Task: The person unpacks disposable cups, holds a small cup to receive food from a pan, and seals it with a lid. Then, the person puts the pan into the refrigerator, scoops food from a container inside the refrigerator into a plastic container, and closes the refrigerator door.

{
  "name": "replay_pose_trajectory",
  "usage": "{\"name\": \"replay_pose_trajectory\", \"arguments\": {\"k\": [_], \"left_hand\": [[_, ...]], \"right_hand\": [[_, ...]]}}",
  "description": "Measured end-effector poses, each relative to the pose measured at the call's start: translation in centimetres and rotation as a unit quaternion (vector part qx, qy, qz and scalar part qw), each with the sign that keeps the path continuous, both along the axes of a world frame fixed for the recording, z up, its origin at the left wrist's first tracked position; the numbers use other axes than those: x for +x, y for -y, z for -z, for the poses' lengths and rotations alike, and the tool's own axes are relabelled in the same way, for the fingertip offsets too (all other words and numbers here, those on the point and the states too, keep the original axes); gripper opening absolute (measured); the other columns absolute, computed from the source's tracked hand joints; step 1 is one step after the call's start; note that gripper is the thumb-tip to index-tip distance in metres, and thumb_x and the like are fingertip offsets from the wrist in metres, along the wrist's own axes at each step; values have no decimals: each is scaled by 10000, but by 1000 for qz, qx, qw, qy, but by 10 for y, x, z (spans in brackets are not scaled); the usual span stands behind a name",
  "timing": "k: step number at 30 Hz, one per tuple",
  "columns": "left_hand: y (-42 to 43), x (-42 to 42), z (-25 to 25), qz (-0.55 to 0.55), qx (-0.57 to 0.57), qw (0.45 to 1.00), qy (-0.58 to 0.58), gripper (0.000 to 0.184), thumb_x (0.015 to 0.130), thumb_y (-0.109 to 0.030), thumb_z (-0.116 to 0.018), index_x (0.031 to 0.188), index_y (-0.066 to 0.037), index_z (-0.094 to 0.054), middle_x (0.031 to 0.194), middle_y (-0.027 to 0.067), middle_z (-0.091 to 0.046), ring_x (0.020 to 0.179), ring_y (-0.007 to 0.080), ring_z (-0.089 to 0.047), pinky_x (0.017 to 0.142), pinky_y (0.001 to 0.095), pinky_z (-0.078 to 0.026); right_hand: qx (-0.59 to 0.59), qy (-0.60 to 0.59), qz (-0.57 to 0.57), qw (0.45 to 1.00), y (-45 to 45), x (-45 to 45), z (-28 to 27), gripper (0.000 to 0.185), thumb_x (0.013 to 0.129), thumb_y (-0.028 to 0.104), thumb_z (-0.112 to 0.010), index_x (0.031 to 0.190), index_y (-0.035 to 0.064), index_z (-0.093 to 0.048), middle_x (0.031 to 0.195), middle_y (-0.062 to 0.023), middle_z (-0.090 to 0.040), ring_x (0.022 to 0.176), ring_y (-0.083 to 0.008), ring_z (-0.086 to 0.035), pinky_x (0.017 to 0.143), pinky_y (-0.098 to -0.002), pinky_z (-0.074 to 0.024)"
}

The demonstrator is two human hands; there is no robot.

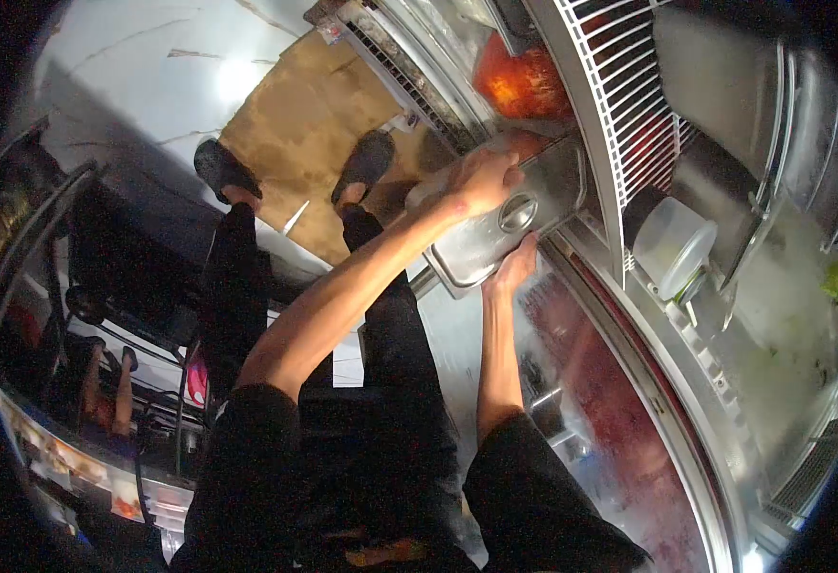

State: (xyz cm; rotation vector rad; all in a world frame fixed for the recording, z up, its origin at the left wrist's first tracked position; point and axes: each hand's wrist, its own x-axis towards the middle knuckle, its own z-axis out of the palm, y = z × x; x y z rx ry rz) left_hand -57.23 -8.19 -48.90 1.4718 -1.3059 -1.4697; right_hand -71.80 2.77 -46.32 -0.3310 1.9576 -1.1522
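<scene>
A rectangular stainless steel pan with a lid [466,253] is held in front of the open refrigerator, tilted in view. Its lid has a round recessed handle [517,213]. My left hand [484,184] is curled over the upper side of the pan, with its fingertips partly hidden. On the near side, my right hand [514,265] grips the pan's edge with the thumb on top and the other fingers mostly out of sight beneath. Just beyond my left hand is a red-orange mass [519,81], its kind unclear.
A white wire shelf [619,95] stands close on the right, with a translucent plastic tub [675,246] beside it. The refrigerator's curved door edge [643,368] runs below. A brown mat [290,124] lies on the floor under my feet. Dark racks stand at left.
</scene>
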Motion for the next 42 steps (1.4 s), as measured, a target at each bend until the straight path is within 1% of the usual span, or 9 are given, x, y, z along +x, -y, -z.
{"name": "replay_pose_trajectory", "arguments": {"k": [9,13,16,20,23,27,35,38,42], "left_hand": [[59,19,28,68,42,997,-5,283,862,-343,-631,840,-61,-617,761,187,-641,671,386,-628,657,489,-482],[133,57,33,-429,-59,895,-108,332,909,-300,-601,754,-8,-569,621,162,-580,650,259,-627,598,406,-468],[166,69,65,-364,60,888,-275,108,884,-120,-549,863,-16,-565,660,69,-587,603,143,-630,532,262,-509],[175,51,62,-368,0,852,-372,149,884,-121,-530,907,-21,-638,758,100,-666,643,190,-652,555,307,-529],[170,40,31,-283,-85,954,54,183,881,-129,-523,925,-20,-662,803,118,-686,670,207,-662,583,310,-530],[169,58,32,-338,23,889,-308,186,848,-48,-481,964,16,-612,770,133,-676,650,194,-659,574,296,-520],[164,82,27,-300,53,906,-293,278,818,49,-343,1016,45,-539,714,120,-645,575,171,-624,515,262,-480],[162,73,19,-357,60,868,-339,280,955,-203,-547,768,5,-547,522,42,-495,402,136,-502,429,297,-478],[162,63,29,-367,52,843,-389,281,958,-213,-543,806,23,-560,526,37,-501,428,142,-522,439,301,-490]], "right_hand": [[-12,31,14,999,30,-30,39,457,997,376,-461,1272,14,-514,1259,-91,-563,1130,-232,-543,988,-381,-425],[-14,-4,23,1000,50,-26,27,325,968,308,-491,1124,37,-580,1098,-66,-611,958,-205,-605,846,-351,-496],[-12,5,25,1000,62,-27,24,254,924,274,-506,1028,59,-593,1008,-46,-608,878,-189,-603,785,-349,-502],[-24,9,23,999,65,-21,17,218,907,264,-510,997,83,-591,968,-26,-601,830,-173,-592,733,-344,-500],[-31,5,13,999,59,-25,26,252,907,291,-526,1035,82,-585,981,-24,-605,856,-172,-591,741,-352,-503],[-62,-4,23,998,56,-33,39,311,899,324,-552,1086,76,-573,1024,-26,-605,911,-178,-592,786,-361,-501],[-24,5,4,1000,50,-40,37,389,982,314,-449,1224,22,-536,1182,-74,-595,1036,-227,-589,914,-365,-478],[-55,11,6,998,53,-32,35,315,920,292,-526,1127,56,-558,1090,-34,-591,946,-189,-589,832,-353,-489],[-61,16,12,998,49,-38,39,266,896,275,-550,1067,73,-572,1027,-16,-594,899,-171,-589,794,-347,-495]]}}
